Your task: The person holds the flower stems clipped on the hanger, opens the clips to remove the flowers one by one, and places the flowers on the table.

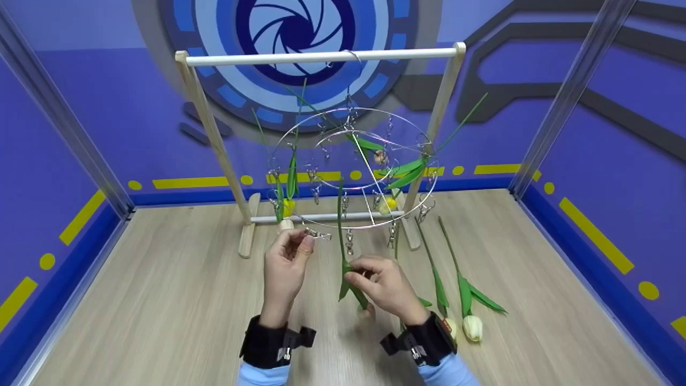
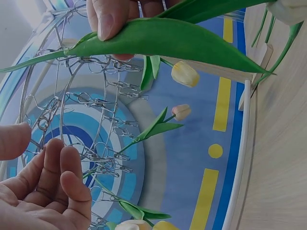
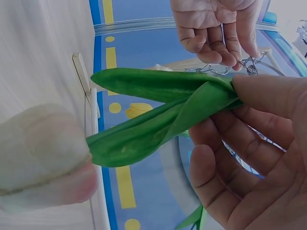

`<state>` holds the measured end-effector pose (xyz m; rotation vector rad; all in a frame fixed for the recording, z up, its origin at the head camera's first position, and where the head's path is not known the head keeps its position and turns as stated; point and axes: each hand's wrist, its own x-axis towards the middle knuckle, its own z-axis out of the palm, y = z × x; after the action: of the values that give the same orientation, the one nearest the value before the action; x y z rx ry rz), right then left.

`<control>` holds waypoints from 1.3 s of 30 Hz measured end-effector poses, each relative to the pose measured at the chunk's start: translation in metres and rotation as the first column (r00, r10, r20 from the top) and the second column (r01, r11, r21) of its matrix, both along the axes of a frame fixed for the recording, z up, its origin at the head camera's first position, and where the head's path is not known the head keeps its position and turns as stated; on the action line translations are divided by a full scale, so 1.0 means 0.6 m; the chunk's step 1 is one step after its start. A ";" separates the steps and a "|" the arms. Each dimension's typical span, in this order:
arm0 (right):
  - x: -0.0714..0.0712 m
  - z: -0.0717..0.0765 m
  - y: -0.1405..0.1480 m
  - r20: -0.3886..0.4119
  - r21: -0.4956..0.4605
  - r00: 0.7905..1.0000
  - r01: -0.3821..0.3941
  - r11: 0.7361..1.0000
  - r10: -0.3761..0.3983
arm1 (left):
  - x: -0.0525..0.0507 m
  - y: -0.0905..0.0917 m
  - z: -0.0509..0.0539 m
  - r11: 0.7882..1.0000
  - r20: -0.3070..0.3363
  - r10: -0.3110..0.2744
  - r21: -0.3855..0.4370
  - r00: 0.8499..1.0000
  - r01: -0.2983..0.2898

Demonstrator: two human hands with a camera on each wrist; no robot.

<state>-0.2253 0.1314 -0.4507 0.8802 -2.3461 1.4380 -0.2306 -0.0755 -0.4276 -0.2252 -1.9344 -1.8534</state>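
My left hand (image 1: 284,271) pinches a wire clip (image 1: 321,235) between thumb and fingertips, at the near left edge of a round metal hanger (image 1: 351,228). In my right hand (image 1: 390,287) an artificial tulip (image 3: 158,122) is pinched where its green leaves meet the stem. Its stem points up beside the hanger and its pale pinkish-white head hangs below. The tulip and the clip in my left hand are apart. Several tulips hang head down from other clips, including a yellow one (image 2: 185,74) and a pink one (image 2: 182,112).
A wooden stand (image 1: 321,57) with a crossbar carries the hanger by its hook. On the table (image 1: 177,300), to the right, lie loose tulips, one with a cream head (image 1: 472,328). Blue patterned walls (image 1: 605,177) enclose the table at the back and sides.
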 end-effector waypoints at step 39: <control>0.011 0.008 0.020 -0.035 -0.042 0.999 0.019 0.999 -0.021 | 0.004 0.001 -0.001 0.955 -0.018 0.070 -0.289 0.997 -0.072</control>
<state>-0.2185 0.1436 -0.4457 0.8620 -2.2841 1.4461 -0.2281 -0.0748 -0.4284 -0.2492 -2.1756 -1.5166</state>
